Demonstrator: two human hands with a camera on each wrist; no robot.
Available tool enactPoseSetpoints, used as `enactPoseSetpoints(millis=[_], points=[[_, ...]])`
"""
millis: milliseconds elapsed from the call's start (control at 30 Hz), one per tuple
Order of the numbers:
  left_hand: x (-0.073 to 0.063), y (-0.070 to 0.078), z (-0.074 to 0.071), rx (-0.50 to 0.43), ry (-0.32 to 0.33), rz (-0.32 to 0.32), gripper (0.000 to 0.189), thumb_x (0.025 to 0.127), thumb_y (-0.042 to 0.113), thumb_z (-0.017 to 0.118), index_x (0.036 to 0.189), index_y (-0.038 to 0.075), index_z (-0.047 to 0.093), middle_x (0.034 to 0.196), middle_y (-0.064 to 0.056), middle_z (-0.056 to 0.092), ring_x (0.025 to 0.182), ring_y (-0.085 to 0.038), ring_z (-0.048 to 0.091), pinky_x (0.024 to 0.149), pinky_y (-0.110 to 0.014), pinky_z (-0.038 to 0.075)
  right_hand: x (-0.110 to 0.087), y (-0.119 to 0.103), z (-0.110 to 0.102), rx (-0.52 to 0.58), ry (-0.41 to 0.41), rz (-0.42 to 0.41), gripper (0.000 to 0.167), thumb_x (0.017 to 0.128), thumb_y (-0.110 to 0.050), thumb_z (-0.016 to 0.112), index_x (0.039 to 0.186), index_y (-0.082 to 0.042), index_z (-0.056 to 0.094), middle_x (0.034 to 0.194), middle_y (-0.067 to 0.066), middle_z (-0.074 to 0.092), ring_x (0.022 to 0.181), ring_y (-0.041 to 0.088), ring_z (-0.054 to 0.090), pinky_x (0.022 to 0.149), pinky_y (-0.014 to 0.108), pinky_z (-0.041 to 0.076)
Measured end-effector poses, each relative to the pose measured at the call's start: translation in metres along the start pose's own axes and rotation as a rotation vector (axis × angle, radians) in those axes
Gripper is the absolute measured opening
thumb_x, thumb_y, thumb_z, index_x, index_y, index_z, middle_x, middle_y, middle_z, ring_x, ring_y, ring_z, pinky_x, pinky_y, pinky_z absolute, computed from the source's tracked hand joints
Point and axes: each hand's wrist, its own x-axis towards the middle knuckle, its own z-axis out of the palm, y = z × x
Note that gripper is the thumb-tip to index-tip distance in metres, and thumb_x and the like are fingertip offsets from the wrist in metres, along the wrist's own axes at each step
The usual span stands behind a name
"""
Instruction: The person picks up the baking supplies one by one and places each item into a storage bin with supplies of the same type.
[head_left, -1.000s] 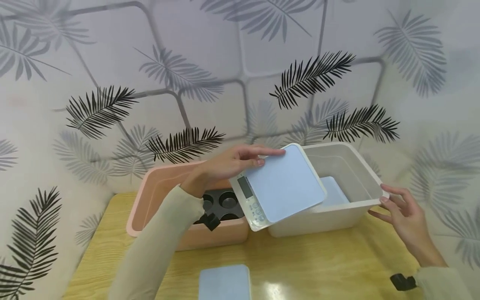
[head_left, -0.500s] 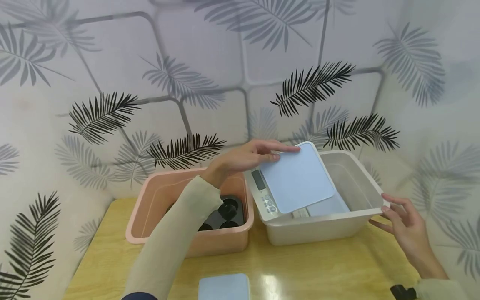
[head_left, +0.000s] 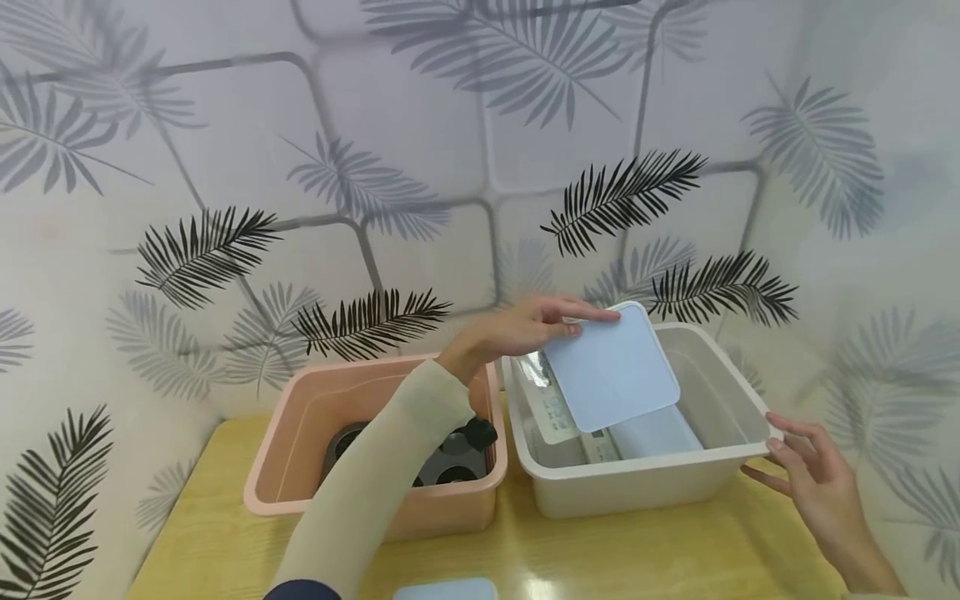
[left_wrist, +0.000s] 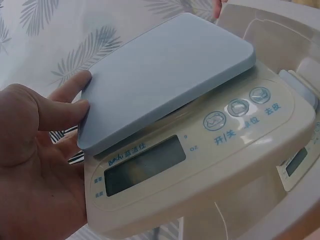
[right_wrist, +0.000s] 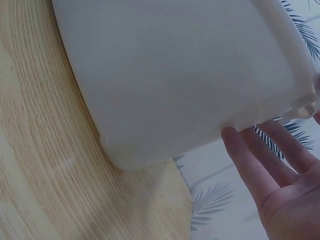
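Note:
A kitchen scale [head_left: 611, 367] with a pale blue platform is tilted over the white bin [head_left: 622, 487]. My left hand [head_left: 521, 327] grips it along one edge, thumb and fingers on either side; the left wrist view shows the scale's display [left_wrist: 145, 165] and round buttons close up. Another blue-topped scale [head_left: 660, 433] lies inside the white bin, partly covered by the held one. At the bin's right end my right hand [head_left: 821, 479] pinches the rim, and in the right wrist view its fingers [right_wrist: 245, 155] touch the bin's outer wall.
Left of the white bin stands a pink bin [head_left: 442, 523] with a dark muffin pan [head_left: 457, 462] inside, partly hidden by my left sleeve. A further pale blue top [head_left: 446, 590] shows at the front of the wooden table [head_left: 187, 500]. Behind is a leaf-patterned wall covering [head_left: 420, 108].
My left hand has carried the scale rightward, from between the two bins to over and partly into the white bin. My right hand stays on the rim. The view has tilted up slightly.

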Motion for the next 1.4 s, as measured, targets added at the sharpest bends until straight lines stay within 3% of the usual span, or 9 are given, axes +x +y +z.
enactPoseSetpoints(millis=[200,433,533,767,900,1167,1233,1300,1400], points=[[0.016,-0.011,0.009,0.077,-0.026,-0.017,0.045,0.114,0.007,0.051,0.156,0.017,0.062,0.169,-0.006,0.051,0.145,-0.017,0.053,0.106,-0.021,0.051,-0.003,0.004,0.003,-0.002,0.015,-0.024,0.038,0.107,0.019,0.043,0.144,0.015,0.052,0.15,-0.004,0.068,0.118,0.007,0.076,0.078,0.033,0.069],[0.034,-0.026,0.021,0.029,-0.069,-0.009,0.041,0.116,0.009,0.049,0.155,0.01,0.062,0.168,-0.01,0.053,0.111,-0.013,0.067,0.084,-0.023,0.061,-0.003,0.005,0.003,0.027,0.018,-0.052,0.038,0.106,0.022,0.041,0.143,0.018,0.051,0.151,-0.001,0.067,0.119,0.008,0.076,0.077,0.034,0.069],[0.045,-0.032,0.028,0.033,-0.048,-0.012,0.04,0.115,0.01,0.051,0.153,0.011,0.065,0.166,-0.011,0.056,0.101,-0.011,0.068,0.08,-0.022,0.06,-0.004,0.004,0.003,0.042,0.014,-0.063,0.038,0.106,0.023,0.04,0.142,0.018,0.051,0.151,0.0,0.068,0.119,0.009,0.077,0.078,0.034,0.069],[0.062,-0.047,0.044,0.006,-0.015,-0.073,0.042,0.114,0.007,0.049,0.151,0.015,0.067,0.17,-0.007,0.052,0.119,-0.008,0.06,0.085,-0.018,0.056,-0.003,0.004,0.005,0.053,0.015,-0.057,0.039,0.106,0.022,0.04,0.143,0.016,0.052,0.149,-0.002,0.068,0.116,0.008,0.077,0.079,0.035,0.069],[0.071,-0.055,0.051,0.011,-0.012,-0.059,0.043,0.112,0.003,0.049,0.15,0.011,0.068,0.169,-0.009,0.052,0.128,-0.009,0.058,0.088,-0.016,0.053,-0.004,0.003,0.004,0.042,0.017,-0.056,0.039,0.107,0.021,0.04,0.143,0.016,0.052,0.15,-0.002,0.066,0.116,0.008,0.077,0.079,0.034,0.069],[0.077,-0.058,0.064,0.003,-0.018,-0.056,0.044,0.11,-0.001,0.048,0.146,0.008,0.07,0.164,-0.011,0.058,0.119,-0.007,0.057,0.084,-0.016,0.054,-0.007,0.003,0.003,0.012,0.025,-0.041,0.039,0.108,0.019,0.041,0.146,0.015,0.05,0.152,-0.003,0.063,0.115,0.007,0.077,0.08,0.032,0.069],[0.078,-0.058,0.069,0.017,-0.029,-0.058,0.043,0.111,-0.001,0.048,0.147,0.01,0.07,0.165,-0.01,0.057,0.125,-0.007,0.057,0.088,-0.017,0.055,-0.008,0.003,0.003,0.008,0.027,-0.035,0.04,0.108,0.019,0.041,0.146,0.014,0.05,0.153,-0.004,0.063,0.114,0.006,0.077,0.081,0.032,0.069],[0.08,-0.058,0.074,0.089,-0.037,-0.042,0.042,0.112,0.003,0.05,0.148,0.012,0.07,0.168,-0.009,0.053,0.14,-0.009,0.055,0.105,-0.019,0.053,-0.008,0.003,0.003,0.01,0.023,-0.037,0.04,0.108,0.019,0.041,0.146,0.014,0.05,0.153,-0.004,0.063,0.114,0.007,0.076,0.081,0.031,0.069],[0.082,-0.058,0.078,0.218,-0.024,0.001,0.042,0.113,0.012,0.055,0.154,0.016,0.065,0.18,-0.007,0.035,0.166,-0.015,0.032,0.133,-0.031,0.033,-0.006,0.004,0.005,0.021,0.021,-0.038,0.039,0.108,0.02,0.041,0.146,0.015,0.049,0.152,-0.003,0.065,0.115,0.007,0.077,0.081,0.033,0.069]])
